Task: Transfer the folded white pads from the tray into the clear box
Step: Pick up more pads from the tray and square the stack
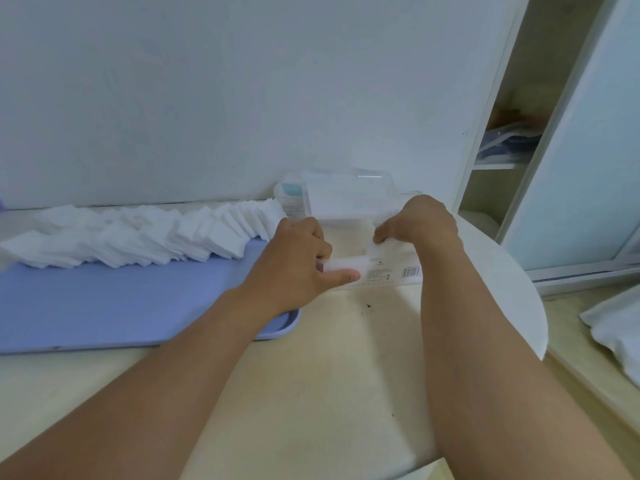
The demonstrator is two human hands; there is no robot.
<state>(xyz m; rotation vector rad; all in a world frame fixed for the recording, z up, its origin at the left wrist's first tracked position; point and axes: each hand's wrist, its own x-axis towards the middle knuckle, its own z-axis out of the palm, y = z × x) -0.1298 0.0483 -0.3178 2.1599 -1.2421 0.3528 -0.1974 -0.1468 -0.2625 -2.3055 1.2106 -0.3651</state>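
Note:
A long row of folded white pads [138, 233] lies along the back of the blue tray [104, 306] at left. The clear box [391, 268] sits on the table between my hands, with its clear lid [349, 195] standing open behind it. My left hand [294, 261] pinches a small stack of white pads [346, 264] at the box's left side. My right hand [419, 220] hovers over the box's right part, its fingers pinching a white pad [381, 247] inside the box.
A small pack with a teal label [292, 199] stands behind the lid against the wall. The round white table edge [519, 296] curves at right. An open cabinet [502, 140] with blue items and a white pillow [616, 327] are at right.

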